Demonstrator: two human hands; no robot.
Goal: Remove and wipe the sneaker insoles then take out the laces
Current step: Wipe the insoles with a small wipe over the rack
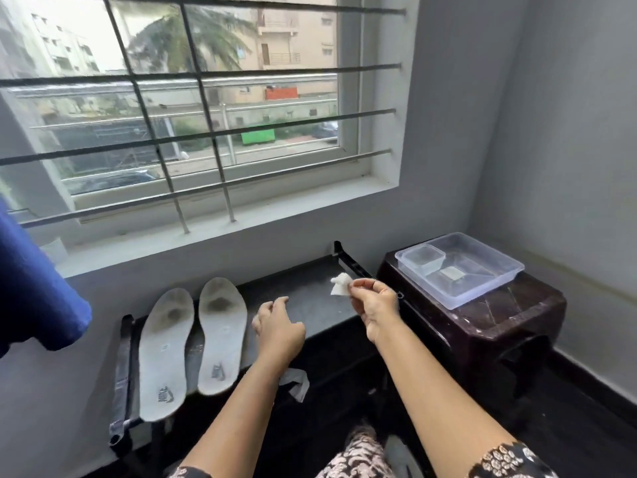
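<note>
**Insoles out on the rack, wipe pinched in R hand**

Head view: two grey-white insoles lie side by side on a black rack top under the window, toes toward the wall, heels toward the person. Left insole (164, 353) sits nearer the rack's left edge w/ a printed logo at its heel; right insole (220, 334) is just beside it, w/ a narrow gap between. Both show dark smudges at the forefoot. Sneakers and laces can't be made out in this view.

Right hand (374, 305) is raised above the rack's right end, thumb & fingertips closed on a small white wipe (341, 283), crumpled, which sticks out to the left of the fingers. Wipe is in the air, not touching any surface.

Left hand (277, 322) hovers just right of the right insole, palm down, fingers loosely curled, not gripping anything, not touching the insole as far as can be told. A grey strip (296, 382) shows by the left forearm; what it is can't be told.

The rack (310, 298) has a dark glossy top. At its right stands a dark brown stool (482, 319), and on it a clear plastic tray (482, 291) w/ a smaller clear container (424, 258) inside at its left corner. Blue cloth (31, 291) hangs at far left. Barred window (193, 108) fills the upper frame.
</note>
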